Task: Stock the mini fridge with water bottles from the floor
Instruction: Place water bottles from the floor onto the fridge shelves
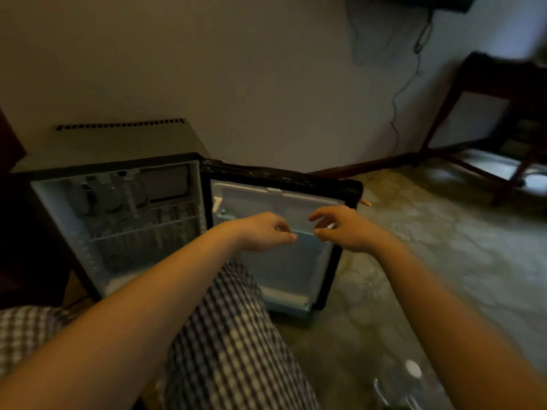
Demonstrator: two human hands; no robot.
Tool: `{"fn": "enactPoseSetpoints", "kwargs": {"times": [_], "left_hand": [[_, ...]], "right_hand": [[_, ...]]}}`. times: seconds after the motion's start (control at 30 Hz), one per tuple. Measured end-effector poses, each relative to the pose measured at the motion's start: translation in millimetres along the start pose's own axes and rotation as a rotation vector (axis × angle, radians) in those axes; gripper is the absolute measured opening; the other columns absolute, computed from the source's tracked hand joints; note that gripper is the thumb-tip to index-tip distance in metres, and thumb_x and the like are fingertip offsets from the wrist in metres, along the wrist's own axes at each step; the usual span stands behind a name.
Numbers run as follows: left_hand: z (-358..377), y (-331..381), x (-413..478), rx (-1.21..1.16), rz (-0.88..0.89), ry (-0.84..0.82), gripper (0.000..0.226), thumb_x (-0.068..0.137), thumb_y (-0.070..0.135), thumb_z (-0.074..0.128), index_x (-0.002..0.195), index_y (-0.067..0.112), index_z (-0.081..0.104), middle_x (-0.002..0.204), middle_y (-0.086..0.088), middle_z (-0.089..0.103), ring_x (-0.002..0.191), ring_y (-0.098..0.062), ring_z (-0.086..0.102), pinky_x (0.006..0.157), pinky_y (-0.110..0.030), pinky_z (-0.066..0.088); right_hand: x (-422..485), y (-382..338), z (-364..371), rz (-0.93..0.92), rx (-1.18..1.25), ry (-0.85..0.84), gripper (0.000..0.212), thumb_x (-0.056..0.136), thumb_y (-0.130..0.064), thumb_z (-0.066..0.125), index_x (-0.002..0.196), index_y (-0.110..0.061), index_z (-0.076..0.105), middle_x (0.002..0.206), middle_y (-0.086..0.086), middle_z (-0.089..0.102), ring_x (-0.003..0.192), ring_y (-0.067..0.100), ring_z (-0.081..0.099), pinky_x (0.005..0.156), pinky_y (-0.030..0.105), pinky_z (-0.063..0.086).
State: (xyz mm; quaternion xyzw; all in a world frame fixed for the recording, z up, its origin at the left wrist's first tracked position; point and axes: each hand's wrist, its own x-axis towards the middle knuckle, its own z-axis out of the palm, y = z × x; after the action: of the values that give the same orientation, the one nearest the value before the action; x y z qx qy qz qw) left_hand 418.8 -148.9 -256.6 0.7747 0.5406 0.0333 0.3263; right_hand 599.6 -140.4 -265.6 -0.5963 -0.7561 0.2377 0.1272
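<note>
A black mini fridge (112,143) stands on the floor with its door (284,261) swung wide open to the right. Several clear water bottles (112,196) stand on the fridge's upper wire shelf. My left hand (266,232) and my right hand (343,229) hover side by side in front of the door's inner face, close to its shelf rail. Both hold nothing, with fingers loosely curled and apart. A clear water bottle with a white cap (411,380) lies on the floor at the lower right, partly hidden by my right forearm.
My checked trouser leg (231,335) fills the lower middle. A dark wooden table (497,119) stands at the far right by the wall. A cable (402,93) hangs down the wall. Patterned floor (444,247) spreads to the right of the door.
</note>
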Motion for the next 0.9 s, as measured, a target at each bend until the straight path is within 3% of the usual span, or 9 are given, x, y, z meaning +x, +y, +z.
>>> {"fn": "enactPoseSetpoints", "kwargs": {"times": [0.1, 0.23, 0.33, 0.47, 0.57, 0.73, 0.9], "left_hand": [[37, 31, 3, 0.012, 0.051, -0.066, 0.041, 0.095, 0.037, 0.045, 0.127, 0.013, 0.051, 0.131, -0.004, 0.053, 0.117, -0.021, 0.052, 0.100, -0.035, 0.043], [103, 57, 12, 0.031, 0.115, -0.179, 0.038, 0.093, 0.038, 0.048, 0.121, 0.013, 0.055, 0.125, -0.004, 0.057, 0.109, -0.020, 0.056, 0.096, -0.035, 0.046], [158, 77, 19, 0.047, 0.124, -0.288, 0.041, 0.093, 0.036, 0.048, 0.124, 0.010, 0.054, 0.126, -0.005, 0.057, 0.112, -0.022, 0.055, 0.098, -0.036, 0.045], [223, 92, 19, 0.000, 0.083, -0.461, 0.042, 0.094, 0.037, 0.046, 0.127, 0.012, 0.051, 0.130, -0.007, 0.054, 0.116, -0.022, 0.052, 0.097, -0.034, 0.042], [268, 95, 17, -0.048, 0.033, -0.544, 0.038, 0.094, 0.032, 0.047, 0.126, 0.012, 0.050, 0.128, -0.009, 0.054, 0.116, -0.022, 0.052, 0.097, -0.034, 0.042], [320, 90, 8, -0.016, -0.026, -0.610, 0.047, 0.094, 0.033, 0.048, 0.134, 0.010, 0.043, 0.136, -0.010, 0.049, 0.121, -0.025, 0.049, 0.099, -0.034, 0.042], [329, 88, 4, 0.022, -0.027, -0.644, 0.050, 0.094, 0.034, 0.047, 0.137, 0.010, 0.039, 0.139, -0.011, 0.046, 0.124, -0.025, 0.047, 0.101, -0.035, 0.041]], "right_hand": [[-46, 47, -2, 0.088, 0.020, -0.013, 0.037, 0.090, -0.015, 0.057, 0.127, -0.011, 0.054, 0.115, 0.012, 0.064, 0.097, 0.020, 0.061, 0.085, 0.029, 0.048], [-107, 112, 19, 0.236, 0.083, -0.064, 0.038, 0.090, -0.014, 0.057, 0.127, -0.007, 0.053, 0.115, 0.013, 0.064, 0.097, 0.024, 0.064, 0.089, 0.034, 0.050], [-147, 160, 48, 0.354, 0.144, -0.112, 0.036, 0.091, -0.015, 0.057, 0.125, -0.008, 0.054, 0.112, 0.014, 0.065, 0.088, 0.020, 0.063, 0.085, 0.030, 0.050], [-194, 201, 88, 0.518, 0.152, -0.138, 0.034, 0.091, -0.019, 0.056, 0.124, -0.011, 0.053, 0.113, 0.008, 0.061, 0.095, 0.016, 0.059, 0.088, 0.028, 0.049], [-226, 221, 121, 0.609, 0.148, -0.199, 0.032, 0.090, -0.021, 0.057, 0.121, -0.013, 0.054, 0.115, 0.007, 0.058, 0.095, 0.012, 0.054, 0.090, 0.026, 0.047], [-254, 238, 175, 0.763, 0.057, -0.334, 0.039, 0.089, -0.027, 0.058, 0.124, -0.011, 0.054, 0.127, 0.010, 0.056, 0.115, 0.024, 0.055, 0.099, 0.036, 0.046], [-274, 242, 223, 0.809, 0.012, -0.298, 0.039, 0.089, -0.034, 0.055, 0.124, -0.015, 0.050, 0.124, 0.008, 0.058, 0.111, 0.023, 0.057, 0.095, 0.036, 0.048]]}}
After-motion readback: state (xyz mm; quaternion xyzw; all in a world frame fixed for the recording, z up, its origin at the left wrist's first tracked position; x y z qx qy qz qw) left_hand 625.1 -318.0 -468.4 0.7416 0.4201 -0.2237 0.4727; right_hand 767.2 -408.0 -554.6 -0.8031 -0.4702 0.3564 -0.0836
